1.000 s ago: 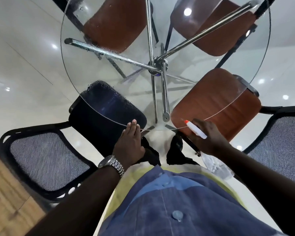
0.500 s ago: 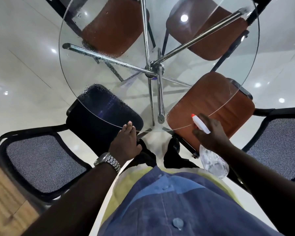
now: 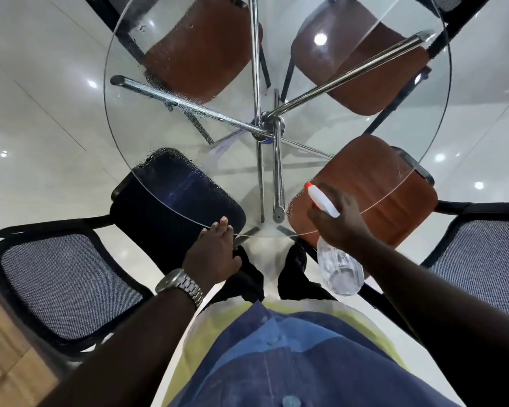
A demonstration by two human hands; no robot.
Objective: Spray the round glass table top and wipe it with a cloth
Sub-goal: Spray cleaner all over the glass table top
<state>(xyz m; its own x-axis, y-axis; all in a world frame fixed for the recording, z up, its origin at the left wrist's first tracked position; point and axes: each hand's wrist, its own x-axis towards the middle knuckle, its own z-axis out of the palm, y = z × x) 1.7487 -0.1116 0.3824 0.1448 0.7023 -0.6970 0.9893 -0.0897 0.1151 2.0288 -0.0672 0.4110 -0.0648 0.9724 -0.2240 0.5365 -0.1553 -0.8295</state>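
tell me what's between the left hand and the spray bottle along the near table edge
Head view: no object, only the near rim of the glass table top runs between left hand and spray bottle; a chrome leg end shows beneath it.

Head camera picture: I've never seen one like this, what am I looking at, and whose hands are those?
No machine here: a person wears a camera on the head, looking down at their own hands. The round glass table top is see-through, so the metal legs and chairs under it show. Droplets speckle its left part. The left hand, wearing a wristwatch, rests straight fingers on the near rim. The right hand grips a clear spray bottle, its nozzle pointing over the glass.
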